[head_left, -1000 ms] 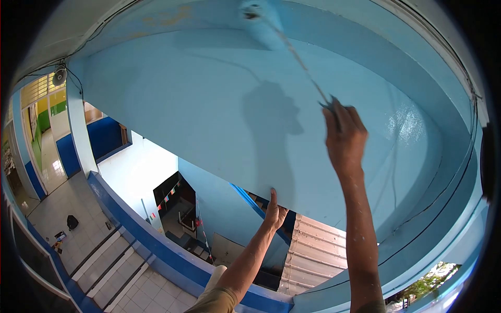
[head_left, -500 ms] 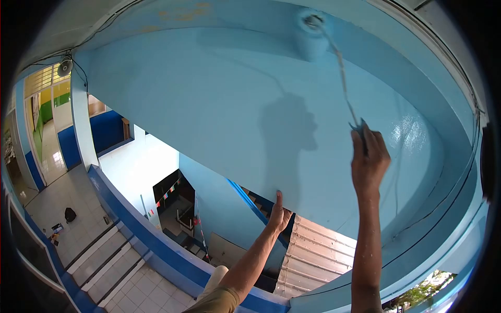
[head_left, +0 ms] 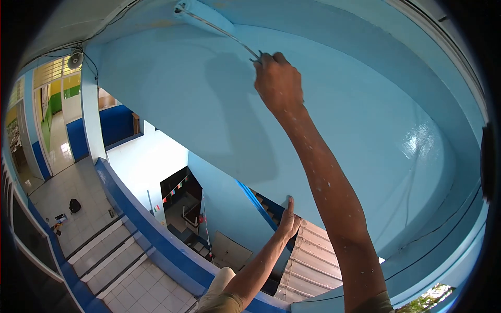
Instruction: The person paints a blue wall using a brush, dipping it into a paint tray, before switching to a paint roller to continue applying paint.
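Observation:
Raised at the top, my right hand [head_left: 279,81] is closed around the handle of a paint roller [head_left: 209,20]. The roller's light blue sleeve lies near the upper edge of a light blue wall panel [head_left: 334,120], and its metal rod runs back to my fist. Lower down, my left hand [head_left: 288,225] grips the panel's bottom edge, thumb pointing up on the painted face, its other fingers mostly hidden. Small pale paint spots dot my right forearm. A shadow of head and arm falls across the panel, and a glossy patch shines at right.
A blue-topped parapet [head_left: 156,229] curves below me, beside tiled steps [head_left: 112,258]. A dark bag [head_left: 75,205] and small items lie on the landing. Corrugated roofing [head_left: 310,261] sits under the panel. A loudspeaker [head_left: 75,59] and cables hang at upper left. The lower floor is far below.
My right hand and the roller have swept left and up, from upper right to the top centre-left. My left hand stays at the panel's lower edge. The view has shifted slightly.

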Demonstrator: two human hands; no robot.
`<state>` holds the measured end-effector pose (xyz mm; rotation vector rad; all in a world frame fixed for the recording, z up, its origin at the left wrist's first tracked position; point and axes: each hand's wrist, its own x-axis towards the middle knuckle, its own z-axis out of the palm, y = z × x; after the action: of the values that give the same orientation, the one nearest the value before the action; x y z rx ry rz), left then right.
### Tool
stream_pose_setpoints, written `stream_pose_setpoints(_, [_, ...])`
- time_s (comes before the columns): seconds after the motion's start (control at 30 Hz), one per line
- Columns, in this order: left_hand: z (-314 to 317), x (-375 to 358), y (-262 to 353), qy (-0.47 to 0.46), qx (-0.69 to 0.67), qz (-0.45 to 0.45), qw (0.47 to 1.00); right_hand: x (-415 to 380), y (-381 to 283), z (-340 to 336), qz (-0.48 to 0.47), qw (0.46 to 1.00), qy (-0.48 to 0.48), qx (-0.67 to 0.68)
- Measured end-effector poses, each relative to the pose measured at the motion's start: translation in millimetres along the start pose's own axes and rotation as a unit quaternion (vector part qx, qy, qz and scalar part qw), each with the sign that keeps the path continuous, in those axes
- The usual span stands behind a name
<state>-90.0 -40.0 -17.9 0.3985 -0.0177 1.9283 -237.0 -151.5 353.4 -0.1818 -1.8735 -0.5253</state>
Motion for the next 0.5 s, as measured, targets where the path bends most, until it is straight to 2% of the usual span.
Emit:
stream_pose_setpoints(0.1, [-20.8,9.4,-7.8,-0.019,0.001,-0.040,0.999,21.2,-14.5,30.0,-0.012,1.000,-0.020,0.003])
stream_pose_setpoints(0.2, [-36.6,20.1,-16.5,-0.038,0.028,-0.039,0.998,35.0,-21.2,45.1,-0.036,0.997,-0.067,-0.013])
stream_pose_setpoints(0.33, [-6.0,4.2,-3.3,-0.012,-0.013,-0.026,1.000,29.1,-10.4,41.9,-0.026,0.999,-0.030,0.001])
stream_pose_setpoints(0.4, [-9.7,8.0,-6.1,-0.030,-0.012,-0.018,0.999,14.4,5.9,25.7,-0.024,1.000,-0.003,0.016])
stream_pose_setpoints(0.5, [-12.5,9.7,-8.3,-0.008,0.010,-0.025,1.000,-15.6,26.2,-9.6,-0.012,0.999,0.034,0.038])
